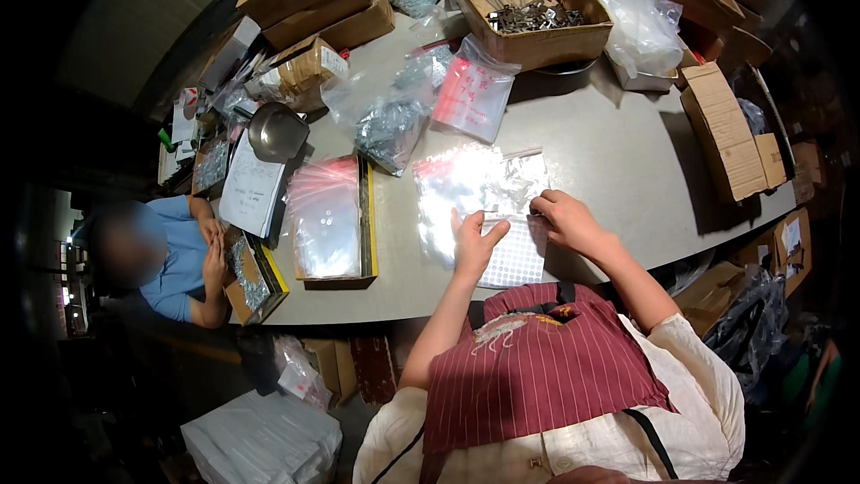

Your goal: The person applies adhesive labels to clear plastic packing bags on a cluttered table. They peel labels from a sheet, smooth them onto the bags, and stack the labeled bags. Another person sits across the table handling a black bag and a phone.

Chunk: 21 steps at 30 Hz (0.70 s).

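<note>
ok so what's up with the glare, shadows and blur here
Head view: glare washes out the clear bags beside the left hand; head view: dark shadow beside the rightmost tabletop box, and the table's near edge bows; head view: the co-worker's head is blurred, corners black.

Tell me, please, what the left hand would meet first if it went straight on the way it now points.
The left hand would probably meet the shiny plastic bags just ahead of it, though glare makes the depth hard to judge.

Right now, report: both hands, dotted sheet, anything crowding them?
Left hand at dotted sheet's left side. Right hand at its upper right, grip unclear. Clear plastic bags close by.
</note>
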Tool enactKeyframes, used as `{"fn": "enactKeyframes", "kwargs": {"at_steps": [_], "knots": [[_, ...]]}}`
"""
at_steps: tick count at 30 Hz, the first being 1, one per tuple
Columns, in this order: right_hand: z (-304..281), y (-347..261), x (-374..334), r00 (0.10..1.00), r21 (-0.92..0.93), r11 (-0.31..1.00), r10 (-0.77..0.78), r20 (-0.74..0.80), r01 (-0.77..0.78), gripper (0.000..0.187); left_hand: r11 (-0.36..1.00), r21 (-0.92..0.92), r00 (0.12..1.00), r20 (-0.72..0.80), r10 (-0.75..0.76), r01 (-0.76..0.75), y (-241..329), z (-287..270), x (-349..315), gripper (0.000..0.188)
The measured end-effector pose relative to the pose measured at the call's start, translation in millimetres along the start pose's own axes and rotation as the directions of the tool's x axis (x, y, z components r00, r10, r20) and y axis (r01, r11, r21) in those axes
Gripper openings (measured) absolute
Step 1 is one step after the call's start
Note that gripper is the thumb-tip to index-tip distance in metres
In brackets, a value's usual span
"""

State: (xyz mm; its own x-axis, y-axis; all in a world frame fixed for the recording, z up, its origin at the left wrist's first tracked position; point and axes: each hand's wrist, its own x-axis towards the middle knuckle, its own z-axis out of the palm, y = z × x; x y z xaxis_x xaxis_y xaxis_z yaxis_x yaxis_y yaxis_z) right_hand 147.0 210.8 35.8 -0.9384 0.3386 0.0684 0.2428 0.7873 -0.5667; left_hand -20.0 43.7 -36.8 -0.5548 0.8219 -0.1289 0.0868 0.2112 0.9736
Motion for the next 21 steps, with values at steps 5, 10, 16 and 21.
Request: {"fn": "enactKeyframes", "kwargs": {"at_steps": [5,10,16,21], "knots": [[10.3,14.1,0.0,0.999,0.012,0.999,0.030,0.024,-0.030,0.026,0.983,0.164,0.995,-0.045,0.088,-0.080,-8.2,2.5,1.1,0.034],[6.4,2.2,-1.6,0.999,-0.035,0.999,-0.036,-0.014,0.036,0.024,0.983,0.142,0.988,-0.077,0.132,-0.121,-24.3,4.0,3.3,0.030],[17.4,4.4,-9.0,0.987,-0.043,0.992,-0.121,-0.110,0.117,0.029,0.972,0.200,0.984,-0.100,0.144,-0.122,-31.2,5.6,4.2,0.031],[12.6,19.6,-12.8,0.946,0.559,0.822,0.255,-0.198,-0.104,0.018,0.855,0.496,0.955,-0.150,0.258,-0.153,13.8,14.9,-10.6,0.031]]}}
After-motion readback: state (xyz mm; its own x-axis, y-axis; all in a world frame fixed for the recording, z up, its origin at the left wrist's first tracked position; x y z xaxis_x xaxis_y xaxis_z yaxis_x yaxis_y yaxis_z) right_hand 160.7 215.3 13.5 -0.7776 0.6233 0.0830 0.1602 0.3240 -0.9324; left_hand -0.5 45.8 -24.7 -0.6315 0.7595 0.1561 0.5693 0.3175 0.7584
